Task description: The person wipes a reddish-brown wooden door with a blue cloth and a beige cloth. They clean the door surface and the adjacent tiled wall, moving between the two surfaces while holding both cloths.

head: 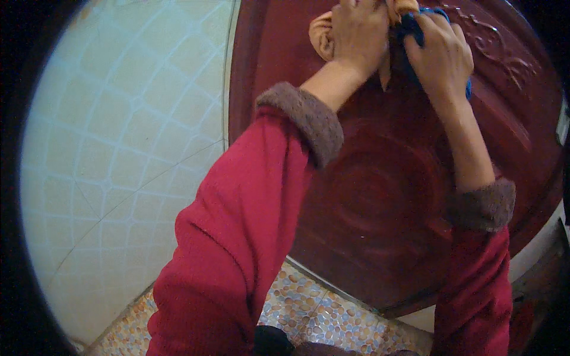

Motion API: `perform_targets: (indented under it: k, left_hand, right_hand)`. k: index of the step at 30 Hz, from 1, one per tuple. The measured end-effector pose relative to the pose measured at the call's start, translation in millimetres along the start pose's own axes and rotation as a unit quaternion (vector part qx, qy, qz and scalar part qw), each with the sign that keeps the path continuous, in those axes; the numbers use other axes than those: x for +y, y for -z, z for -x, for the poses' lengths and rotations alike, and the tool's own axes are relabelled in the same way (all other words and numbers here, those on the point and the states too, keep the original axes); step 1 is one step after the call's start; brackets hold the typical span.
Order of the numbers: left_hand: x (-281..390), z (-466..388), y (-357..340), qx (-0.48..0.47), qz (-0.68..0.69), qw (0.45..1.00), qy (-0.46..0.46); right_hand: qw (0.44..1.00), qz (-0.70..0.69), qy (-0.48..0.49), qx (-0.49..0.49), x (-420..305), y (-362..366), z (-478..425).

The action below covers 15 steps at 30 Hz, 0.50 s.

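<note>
Before me is a dark red door panel point(374, 191) with moulded relief. My left hand point(360, 38) is at the top of the view, around a bunched orange cloth point(320, 35) against the panel. Its fingertips run past the upper edge of the picture. To its right, my right hand point(441, 53) grips a crumpled blue cloth point(412, 29), part of which shows below the wrist side. More orange material point(406, 5) appears between the hands; whether it is the same cloth I cannot tell. A thin tan strip point(385, 75) hangs beside my left hand.
A pale tiled wall point(120, 133) stands along the left of the panel. Below lies a floor with a pebble pattern point(311, 307), with a dark rounded thing point(271, 340) at the bottom edge. Raised scrollwork point(494, 40) stands out at upper right.
</note>
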State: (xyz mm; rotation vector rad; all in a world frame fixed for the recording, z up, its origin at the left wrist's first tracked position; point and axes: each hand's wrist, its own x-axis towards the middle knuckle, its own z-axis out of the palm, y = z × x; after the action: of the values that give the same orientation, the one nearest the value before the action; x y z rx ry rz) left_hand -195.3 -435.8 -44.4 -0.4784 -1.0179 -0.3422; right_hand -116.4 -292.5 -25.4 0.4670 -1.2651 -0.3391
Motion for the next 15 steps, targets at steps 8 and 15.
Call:
perform_targets:
  k: [8,15]
  left_hand:
    - [-67.7,137.6,48.2,-0.071,0.021,0.988,0.138]
    - [-75.6,297.7,135.0,-0.116,0.068,0.932,0.336]
  right_hand:
    - [0.991,0.063,0.061,-0.098,-123.5,-85.9,-12.1]
    - [0.977,-0.184,0.083,-0.065,-266.3,-105.5,116.1]
